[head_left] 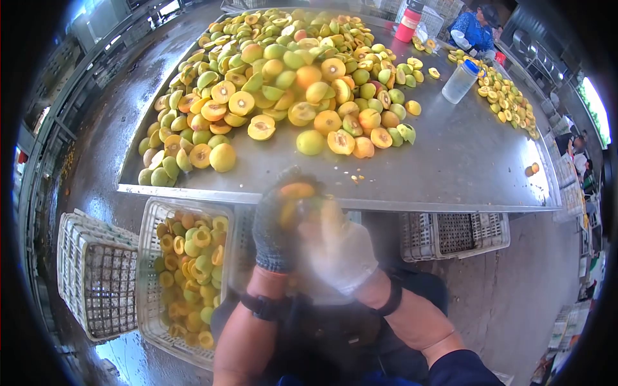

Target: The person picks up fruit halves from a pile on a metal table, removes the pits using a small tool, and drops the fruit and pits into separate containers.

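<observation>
Yellow fruit point(297, 190) sits between both gloved hands, held up close under the head camera, just in front of the near edge of the steel table point(450, 161). Frame is motion-blurred here.

Table: big, wet-looking, bare on the right half. The heap of fruit point(290, 71) covers its left and far part, mostly cut halves with the stone cavity facing up, orange-yellow flesh and green-yellow skin. A few look whole, e.g. one near the front edge point(222, 156).

White crate point(152, 207) sits on the floor to the left of the knees, filled with halves point(190, 270) close to the rim. An empty crate point(96, 283) stands just beside it, and another crate point(450, 235) sits under the table on the right.

A co-worker point(473, 29) is at the far end with a smaller heap point(505, 96); a clear bottle point(460, 80) and a red flask point(408, 24) are nearby.

Progress, my read: lots already halved, crate nearly full, big heap not yet moved off the table.

Left hand point(273, 231), dark glove, fingers curled round the fruit. Right hand point(338, 254), white glove, is pressed against it, but too blurred to tell how closed it is. Held fruit: orange-yellow, a green patch, smeared; cut or whole, can't tell.
</observation>
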`<state>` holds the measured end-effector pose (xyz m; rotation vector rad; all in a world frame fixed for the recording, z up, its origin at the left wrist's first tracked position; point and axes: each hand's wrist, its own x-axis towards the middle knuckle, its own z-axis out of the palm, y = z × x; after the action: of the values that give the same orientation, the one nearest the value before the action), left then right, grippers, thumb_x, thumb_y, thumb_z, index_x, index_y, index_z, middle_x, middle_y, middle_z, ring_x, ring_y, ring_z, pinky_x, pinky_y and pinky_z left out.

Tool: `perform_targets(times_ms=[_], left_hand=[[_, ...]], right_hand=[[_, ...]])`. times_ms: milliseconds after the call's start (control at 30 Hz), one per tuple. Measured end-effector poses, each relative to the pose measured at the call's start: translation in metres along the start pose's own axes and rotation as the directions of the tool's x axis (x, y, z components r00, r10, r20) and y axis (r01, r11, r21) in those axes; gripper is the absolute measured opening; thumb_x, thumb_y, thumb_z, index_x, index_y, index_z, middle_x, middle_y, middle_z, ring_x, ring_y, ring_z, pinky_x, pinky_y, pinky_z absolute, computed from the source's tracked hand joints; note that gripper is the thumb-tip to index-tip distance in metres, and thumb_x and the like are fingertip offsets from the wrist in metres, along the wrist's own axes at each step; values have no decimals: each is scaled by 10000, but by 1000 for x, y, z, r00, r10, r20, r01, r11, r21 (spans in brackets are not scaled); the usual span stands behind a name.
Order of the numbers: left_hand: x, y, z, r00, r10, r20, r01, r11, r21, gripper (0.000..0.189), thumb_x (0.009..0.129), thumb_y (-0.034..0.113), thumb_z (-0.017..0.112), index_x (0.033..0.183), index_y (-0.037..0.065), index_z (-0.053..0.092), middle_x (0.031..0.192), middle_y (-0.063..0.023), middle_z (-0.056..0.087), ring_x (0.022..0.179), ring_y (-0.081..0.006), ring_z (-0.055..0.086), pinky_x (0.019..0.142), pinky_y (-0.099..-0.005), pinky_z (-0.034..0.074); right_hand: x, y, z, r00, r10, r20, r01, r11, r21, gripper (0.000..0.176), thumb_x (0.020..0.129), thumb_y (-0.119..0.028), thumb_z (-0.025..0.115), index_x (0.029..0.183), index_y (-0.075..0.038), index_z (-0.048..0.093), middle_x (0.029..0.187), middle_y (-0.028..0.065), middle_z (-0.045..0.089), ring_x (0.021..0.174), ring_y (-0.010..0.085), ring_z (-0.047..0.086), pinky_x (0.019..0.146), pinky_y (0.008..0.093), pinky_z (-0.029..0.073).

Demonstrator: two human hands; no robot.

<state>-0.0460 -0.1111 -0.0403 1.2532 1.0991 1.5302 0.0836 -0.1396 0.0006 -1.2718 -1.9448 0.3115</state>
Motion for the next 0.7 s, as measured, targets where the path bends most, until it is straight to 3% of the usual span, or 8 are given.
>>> perform_targets(times_ms=[100, 233, 300, 367, 433, 533, 600, 700], left_hand=[[-2, -2, 2, 999, -21, -38, 20, 999, -46, 549, 1007, 344, 486, 1359, -74, 542, 1253, -211, 669, 1148, -317, 662, 1036, -425, 523], [-4, 3, 2, 999, -30, -42, 32, 998, 57, 521, 1010, 355, 497, 1316, -60, 574, 1225, -187, 680, 1112, -274, 669, 1010, -401, 536], [-6, -5, -1, 996, -69, -59, 63, 994, -92, 476, 1011, 340, 510, 1269, -49, 602, 1191, -170, 687, 1091, -260, 672, 992, -395, 541], [-8, -13, 1, 985, -141, -102, 102, 944, -312, 402, 1000, 302, 545, 1206, -30, 638, 1157, -153, 695, 1065, -253, 678, 969, -390, 547], [-9, -7, -1, 993, -93, -70, 73, 964, -254, 313, 986, 250, 584, 1137, -10, 672, 1130, -141, 701, 1037, -253, 688, 948, -387, 553], [5, 12, -28, 952, 212, 223, -275, 909, 312, 210, 979, 182, 614, 1059, 9, 702, 1129, -137, 709, 1001, -253, 701, 926, -378, 559], [18, 16, -44, 760, 360, 541, -643, 534, 549, 185, 988, 158, 612, 1037, 7, 707, 1160, -144, 712, 986, -241, 704, 916, -369, 560], [15, 16, -38, 937, 30, 349, -119, 964, 236, 202, 967, 189, 656, 1046, 11, 708, 1195, -148, 718, 1004, -238, 704, 924, -359, 554]], right_hand=[[1, 0, 3, 998, -57, -13, 57, 998, 17, 382, 967, -199, 646, 1236, 50, 536, 763, 203, 672, 625, 437, 658, 526, 515, 510], [4, -5, 0, 996, -77, 50, 80, 995, -51, 289, 966, -209, 639, 1136, 8, 554, 723, 197, 650, 609, 423, 657, 512, 512, 505], [6, -8, -3, 984, -162, 69, 168, 981, -96, 242, 952, -203, 647, 1081, -17, 560, 704, 185, 639, 598, 408, 659, 508, 510, 506], [6, -9, -4, 978, -91, 185, 122, 978, -167, 256, 926, -266, 670, 1080, -64, 637, 743, 144, 652, 626, 360, 675, 558, 470, 536], [4, -8, -5, 950, -53, 307, 127, 966, -226, 269, 919, -313, 670, 1071, -91, 679, 768, 131, 666, 652, 341, 688, 593, 460, 553], [11, -3, -9, 877, -57, 478, 186, 956, -226, 286, 937, -345, 643, 1052, -86, 681, 791, 161, 689, 694, 364, 701, 629, 490, 559], [20, 0, -19, 820, -72, 567, 187, 971, -148, 307, 949, -351, 630, 1047, -63, 675, 815, 187, 707, 729, 387, 708, 658, 511, 561], [24, 14, -20, 838, -36, 544, 10, 999, 50, 349, 993, -354, 581, 1037, -15, 655, 853, 251, 703, 812, 455, 688, 726, 542, 543]])
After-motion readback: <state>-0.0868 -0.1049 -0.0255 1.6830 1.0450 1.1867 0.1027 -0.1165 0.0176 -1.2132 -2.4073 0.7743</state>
